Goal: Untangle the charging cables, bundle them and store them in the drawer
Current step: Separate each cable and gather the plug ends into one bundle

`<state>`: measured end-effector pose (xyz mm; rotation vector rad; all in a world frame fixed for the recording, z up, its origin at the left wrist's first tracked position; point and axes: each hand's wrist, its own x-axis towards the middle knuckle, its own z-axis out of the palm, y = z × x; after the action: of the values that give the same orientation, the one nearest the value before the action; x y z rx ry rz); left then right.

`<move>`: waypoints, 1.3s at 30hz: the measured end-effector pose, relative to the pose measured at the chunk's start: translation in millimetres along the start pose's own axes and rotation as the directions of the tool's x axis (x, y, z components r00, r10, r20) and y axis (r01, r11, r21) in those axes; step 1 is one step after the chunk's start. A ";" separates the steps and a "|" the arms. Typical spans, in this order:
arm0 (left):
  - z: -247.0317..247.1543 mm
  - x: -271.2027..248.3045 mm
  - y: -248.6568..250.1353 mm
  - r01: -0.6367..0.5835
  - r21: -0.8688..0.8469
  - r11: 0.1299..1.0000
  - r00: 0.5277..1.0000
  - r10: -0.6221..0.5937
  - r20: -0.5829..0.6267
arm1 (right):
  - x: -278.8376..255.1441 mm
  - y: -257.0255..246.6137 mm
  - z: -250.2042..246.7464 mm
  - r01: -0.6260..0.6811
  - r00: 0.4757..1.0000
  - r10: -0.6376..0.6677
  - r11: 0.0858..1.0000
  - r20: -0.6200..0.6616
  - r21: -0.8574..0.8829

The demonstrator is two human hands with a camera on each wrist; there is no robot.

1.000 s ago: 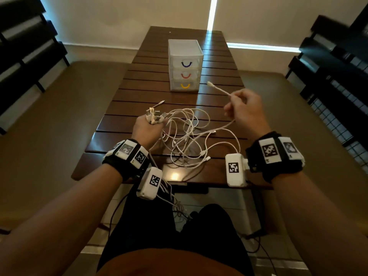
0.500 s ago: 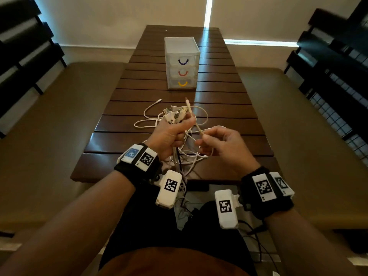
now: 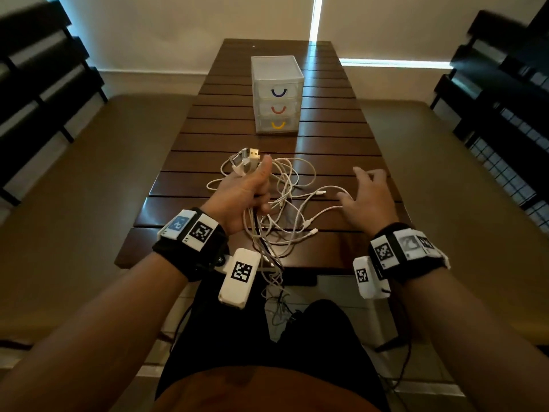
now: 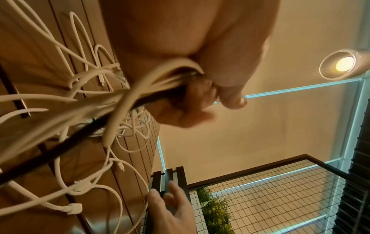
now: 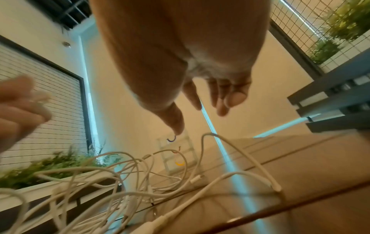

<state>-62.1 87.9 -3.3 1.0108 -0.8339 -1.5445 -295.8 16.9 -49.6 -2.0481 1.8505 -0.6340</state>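
A tangle of white charging cables (image 3: 292,200) lies on the wooden slat table (image 3: 267,144), with some strands hanging over its near edge. My left hand (image 3: 246,191) grips a bunch of cable ends (image 4: 160,82), and several USB plugs (image 3: 248,160) stick up out of the fist. My right hand (image 3: 368,197) hovers empty, fingers spread, just right of the loose loops (image 5: 180,178). Farther up the table stands a small white drawer unit (image 3: 277,95) with its three drawers closed, handles blue, red and yellow.
Dark cushioned benches (image 3: 74,188) flank the table on both sides. Black slatted chair backs (image 3: 35,69) stand at the far left and right. Black wires hang below the table's near edge by my lap.
My right hand has let go of the cable end it pinched and has moved out to the right, now open. My left hand keeps its bunch of plugs.
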 end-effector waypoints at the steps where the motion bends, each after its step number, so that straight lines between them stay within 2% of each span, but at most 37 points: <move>1: 0.9 -1.0 0.3 -0.014 0.045 0.999 1.000 0.014 0.011 | 6.9 4.4 2.0 -0.058 0.994 0.065 0.995 0.084 -0.084; 2: 1.8 -1.5 0.0 -0.023 0.077 0.997 1.000 0.022 0.013 | 11.8 8.0 3.4 -0.095 0.981 0.115 0.987 0.155 -0.131; 4: 2.2 -1.7 -0.5 -0.026 0.107 0.994 0.999 0.028 -0.023 | 16.5 12.4 2.7 -0.112 0.976 0.119 0.993 0.182 -0.047; 6: 0.9 -1.2 -0.2 -0.011 0.125 0.992 0.996 0.022 -0.087 | 19.5 14.5 -3.9 -0.069 0.995 0.059 0.989 0.079 0.133; 8: -0.1 -1.5 0.4 0.016 0.112 0.994 0.994 -0.004 -0.108 | 18.2 15.3 -17.2 -0.020 1.000 0.026 0.940 -0.013 0.341; 11: 7.4 -1.7 3.8 0.044 0.118 0.992 0.999 -0.043 -0.011 | 1.9 25.3 -41.2 -0.001 0.997 0.040 0.876 -0.070 0.483; 13: 19.6 -1.8 6.1 0.043 0.221 0.974 0.994 -0.064 0.085 | -15.5 41.5 -52.2 -0.025 0.984 0.117 0.832 -0.132 0.555; 16: 46.3 3.6 9.1 -0.026 0.328 0.944 0.979 -0.042 0.199 | -44.0 76.4 -63.0 -0.100 0.932 0.288 0.789 -0.222 0.607; 19: 80.5 10.7 16.9 -0.110 0.345 0.932 0.963 0.014 0.268 | -72.5 116.7 -68.3 -0.187 0.860 0.411 0.805 -0.301 0.563; 22: 119.5 15.9 23.7 -0.220 0.370 0.903 0.936 0.089 0.340 | -101.6 160.8 -63.5 -0.308 0.772 0.526 0.801 -0.357 0.513; 25: 155.2 18.7 25.4 -0.278 0.343 0.897 0.906 0.127 0.403 | -125.9 206.5 -53.8 -0.441 0.679 0.633 0.757 -0.371 0.483; 27: 174.7 18.8 24.6 -0.306 0.325 0.895 0.880 0.135 0.455 | -139.7 227.6 -46.6 -0.492 0.640 0.680 0.720 -0.356 0.490; 31: 203.5 15.5 18.9 -0.329 0.322 0.888 0.842 0.121 0.525 | -164.6 244.4 -30.2 -0.556 0.610 0.733 0.666 -0.300 0.498; 33: 214.7 14.1 14.2 -0.333 0.317 0.888 0.826 0.113 0.552 | -177.6 254.9 -20.7 -0.632 0.587 0.782 0.605 -0.211 0.484; 34: 219.3 14.1 11.9 -0.327 0.315 0.891 0.821 0.103 0.561 | -183.3 260.3 -15.1 -0.677 0.587 0.800 0.570 -0.125 0.466; 35: 223.8 14.5 9.8 -0.317 0.316 0.894 0.816 0.087 0.572 | -188.1 262.8 -10.3 -0.720 0.595 0.803 0.547 -0.026 0.428; 37: 232.8 16.5 5.7 -0.310 0.330 0.892 0.799 0.056 0.598 | -191.5 262.4 -4.6 -0.739 0.644 0.755 0.571 0.126 0.357; 39: 241.6 18.8 0.8 -0.330 0.351 0.876 0.775 0.040 0.631 | -185.7 241.5 -5.1 -0.655 0.743 0.618 0.595 0.256 0.466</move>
<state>-285.0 70.2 90.2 0.6892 -1.7647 -1.5447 -517.6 172.4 -189.1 -0.9272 1.9045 -0.7359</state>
